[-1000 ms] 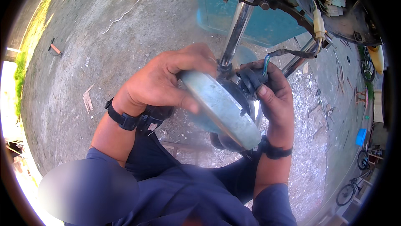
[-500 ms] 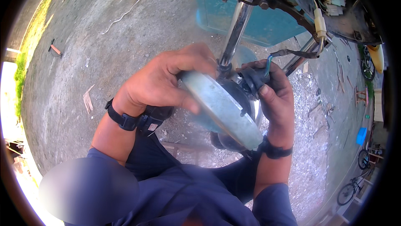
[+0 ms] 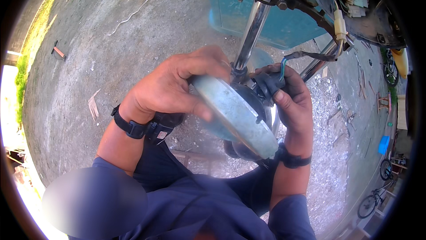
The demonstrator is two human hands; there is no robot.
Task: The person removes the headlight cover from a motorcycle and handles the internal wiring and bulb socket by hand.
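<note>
My left hand [image 3: 177,82] grips the upper left rim of a round headlight [image 3: 239,113]. The headlight is tilted, its pale, dusty lens side toward the lower left and its dark back toward the upper right. Behind it, my right hand [image 3: 296,100] pinches a black rubber bulb connector [image 3: 267,85] between thumb and fingers. Blue and dark wires [image 3: 283,68] run from that connector up to a taped wire bundle [image 3: 310,55]. The connector is close against the headlight's back; whether it is seated there cannot be made out.
Chrome fork tubes [image 3: 252,33] stand just beyond the headlight. Loose wiring with white plugs [image 3: 357,5] hangs at the upper right. A teal panel [image 3: 284,22] lies behind the fork. An orange-handled tool [image 3: 59,52] is on the gravelly ground, and bicycles [image 3: 367,205] stand far right.
The connector and its wires have shifted very slightly left in my right hand. My left hand and the headlight look still.
</note>
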